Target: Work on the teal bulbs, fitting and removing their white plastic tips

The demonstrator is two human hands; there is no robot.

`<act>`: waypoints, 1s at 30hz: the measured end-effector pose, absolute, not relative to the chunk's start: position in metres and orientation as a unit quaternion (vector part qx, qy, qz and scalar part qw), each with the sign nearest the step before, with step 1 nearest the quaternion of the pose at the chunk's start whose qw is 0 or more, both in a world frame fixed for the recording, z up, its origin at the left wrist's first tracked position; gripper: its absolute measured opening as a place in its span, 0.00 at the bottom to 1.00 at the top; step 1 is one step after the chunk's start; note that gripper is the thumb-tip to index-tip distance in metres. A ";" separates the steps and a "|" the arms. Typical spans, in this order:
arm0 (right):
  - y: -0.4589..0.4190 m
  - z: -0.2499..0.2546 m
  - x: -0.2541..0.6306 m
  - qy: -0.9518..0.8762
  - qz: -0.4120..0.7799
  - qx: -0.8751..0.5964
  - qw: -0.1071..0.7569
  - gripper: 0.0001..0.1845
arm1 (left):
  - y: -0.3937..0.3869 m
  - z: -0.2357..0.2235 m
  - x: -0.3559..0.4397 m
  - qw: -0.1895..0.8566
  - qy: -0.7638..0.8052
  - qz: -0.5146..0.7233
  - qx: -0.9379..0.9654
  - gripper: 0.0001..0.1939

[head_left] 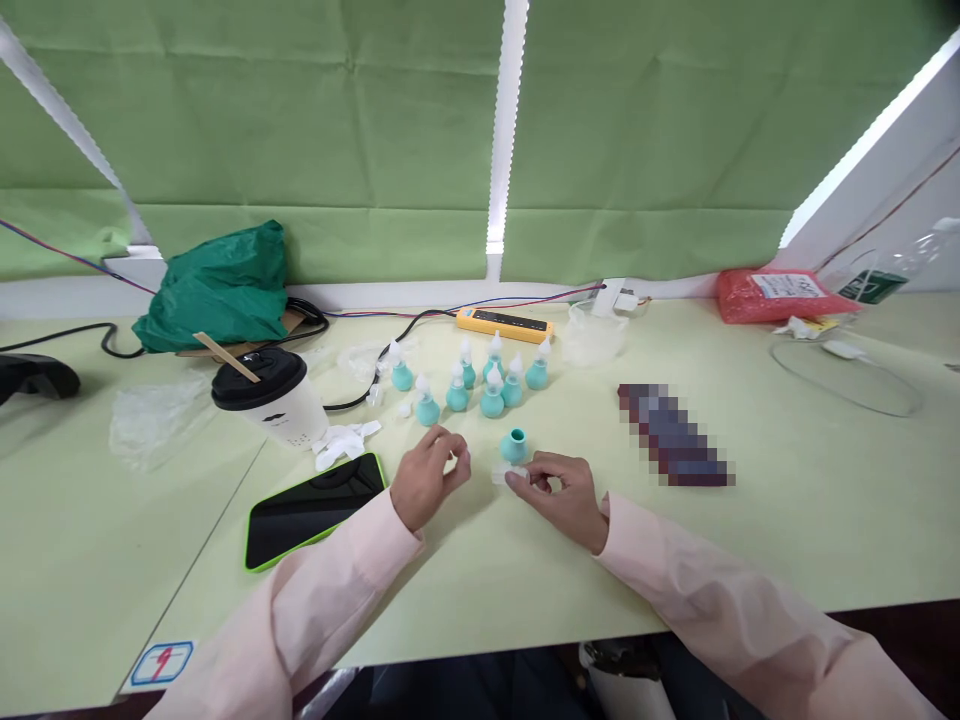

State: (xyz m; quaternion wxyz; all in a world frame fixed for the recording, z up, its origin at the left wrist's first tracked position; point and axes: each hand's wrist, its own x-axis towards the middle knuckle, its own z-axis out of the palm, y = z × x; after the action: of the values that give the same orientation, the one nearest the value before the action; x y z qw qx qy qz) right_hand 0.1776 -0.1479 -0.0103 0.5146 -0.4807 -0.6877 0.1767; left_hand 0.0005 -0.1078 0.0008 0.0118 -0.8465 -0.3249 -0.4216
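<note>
In the head view, my right hand [561,492] pinches a small translucent plastic piece [501,476] between thumb and fingers, low over the table. Just behind it stands a teal squeeze bulb [514,448] with its dark round mouth open and facing up. My left hand [429,478] is to the left of the bulb, thumb and fingertips pressed together; anything between them is too small to make out. Beyond both hands stand several teal bulbs with clear pointed tips [491,395], upright in a loose group. A small whitish piece [405,410] lies beside the group.
A black phone with a green edge [315,512] and a lidded paper cup [281,410] with crumpled tissue [343,443] are left. An orange power strip [506,325] lies behind the bulbs. Rightward are a pixelated dark object [671,440] and a red package [780,295].
</note>
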 end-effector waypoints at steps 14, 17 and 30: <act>-0.137 -0.035 0.183 -0.808 0.032 -0.446 0.384 0.08 | -0.080 -0.019 -0.016 -0.130 -0.521 -0.116 -0.836 0.12; -0.136 -0.037 0.183 -0.821 -0.009 -0.438 0.366 0.09 | -0.079 -0.020 -0.018 -0.137 -0.515 -0.117 -0.838 0.13; -0.132 -0.051 0.179 -0.817 0.023 -0.445 0.366 0.13 | -0.079 -0.003 -0.021 -0.131 -0.520 -0.170 -0.827 0.16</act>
State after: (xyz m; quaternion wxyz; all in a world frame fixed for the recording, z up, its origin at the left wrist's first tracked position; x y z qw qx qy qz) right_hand 0.1790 -0.1316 -0.0508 0.3661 -0.4450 -0.8169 0.0228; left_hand -0.0213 -0.0788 -0.0029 -0.1311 -0.8271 -0.5195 -0.1699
